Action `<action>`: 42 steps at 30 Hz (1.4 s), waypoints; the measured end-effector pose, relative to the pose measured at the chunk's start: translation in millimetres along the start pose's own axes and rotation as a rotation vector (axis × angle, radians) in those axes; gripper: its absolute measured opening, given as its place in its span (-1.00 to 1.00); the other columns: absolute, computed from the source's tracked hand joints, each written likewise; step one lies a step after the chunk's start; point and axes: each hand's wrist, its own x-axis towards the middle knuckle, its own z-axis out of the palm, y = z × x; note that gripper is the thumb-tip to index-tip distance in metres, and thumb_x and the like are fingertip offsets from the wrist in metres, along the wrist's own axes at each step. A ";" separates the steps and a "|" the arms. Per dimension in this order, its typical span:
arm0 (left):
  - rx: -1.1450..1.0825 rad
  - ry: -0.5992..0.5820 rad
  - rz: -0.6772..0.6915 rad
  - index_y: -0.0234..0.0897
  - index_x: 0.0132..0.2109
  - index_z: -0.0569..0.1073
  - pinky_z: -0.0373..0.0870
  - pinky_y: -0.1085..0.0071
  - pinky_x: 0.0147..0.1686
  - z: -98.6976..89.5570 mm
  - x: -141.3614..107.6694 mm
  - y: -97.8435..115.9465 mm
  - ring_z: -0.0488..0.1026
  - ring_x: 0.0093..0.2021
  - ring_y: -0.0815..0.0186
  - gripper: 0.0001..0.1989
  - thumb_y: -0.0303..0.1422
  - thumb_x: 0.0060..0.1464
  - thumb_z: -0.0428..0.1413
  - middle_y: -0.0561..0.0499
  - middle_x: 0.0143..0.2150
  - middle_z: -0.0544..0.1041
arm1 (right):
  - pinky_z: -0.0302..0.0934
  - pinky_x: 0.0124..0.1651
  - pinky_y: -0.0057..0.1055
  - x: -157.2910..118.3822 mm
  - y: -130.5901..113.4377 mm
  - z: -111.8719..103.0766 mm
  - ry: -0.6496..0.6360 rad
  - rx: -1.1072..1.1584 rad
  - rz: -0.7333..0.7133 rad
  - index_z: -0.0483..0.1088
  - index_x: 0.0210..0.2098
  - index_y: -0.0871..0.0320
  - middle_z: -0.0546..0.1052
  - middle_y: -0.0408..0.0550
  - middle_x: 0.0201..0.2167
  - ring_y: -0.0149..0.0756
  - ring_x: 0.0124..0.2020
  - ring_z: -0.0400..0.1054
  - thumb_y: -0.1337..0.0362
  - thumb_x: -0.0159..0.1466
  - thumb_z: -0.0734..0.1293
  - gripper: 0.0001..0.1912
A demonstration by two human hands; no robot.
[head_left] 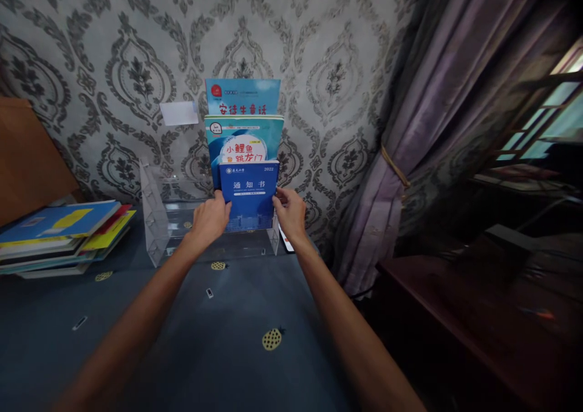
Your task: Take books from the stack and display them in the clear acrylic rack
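Observation:
A small dark blue booklet (249, 202) with "2022" on its cover stands upright at the front of a clear acrylic stepped rack (152, 218). My left hand (212, 218) grips its left edge, and my right hand (290, 210) pinches its right edge. Behind it rises a teal picture book (216, 134) with a white round title patch. Farther back and higher is a light blue book (243, 93) with red lettering. Both stand in the right part of the rack; the booklet hides their lower parts.
A pile of books (59, 230) lies at the left beside a brown box (31, 157). A phone-like object (286, 240) is partly hidden behind my right wrist. A purple curtain (423, 127) hangs at right, above a dark red table (423, 290). Patterned cloth (218, 333) covers the front surface.

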 end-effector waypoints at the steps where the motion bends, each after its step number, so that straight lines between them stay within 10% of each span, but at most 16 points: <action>1: -0.002 -0.002 -0.001 -0.41 0.14 0.29 0.45 0.11 -0.12 0.2 0.3 0.1 0.57 -0.07 -0.08 -0.61 -0.23 0.36 -0.17 -0.38 -0.07 0.58 | 0.37 -0.11 -0.18 0.0 0.4 0.2 0.002 0.002 0.002 0.54 -0.10 0.17 0.58 0.05 -0.24 -0.15 -0.27 0.46 0.27 0.19 0.29 -0.68; 42: -0.004 -0.001 0.012 -0.46 0.13 0.28 0.45 0.12 -0.09 -3.0 2.5 -1.1 0.56 -0.06 -0.08 -0.63 -0.26 0.35 -0.13 -0.37 -0.07 0.57 | 0.45 -0.26 -0.24 1.8 9.2 5.6 -0.045 0.216 0.107 0.56 -0.15 0.16 0.57 0.00 -0.25 -0.23 -0.39 0.52 0.31 0.15 0.26 -0.67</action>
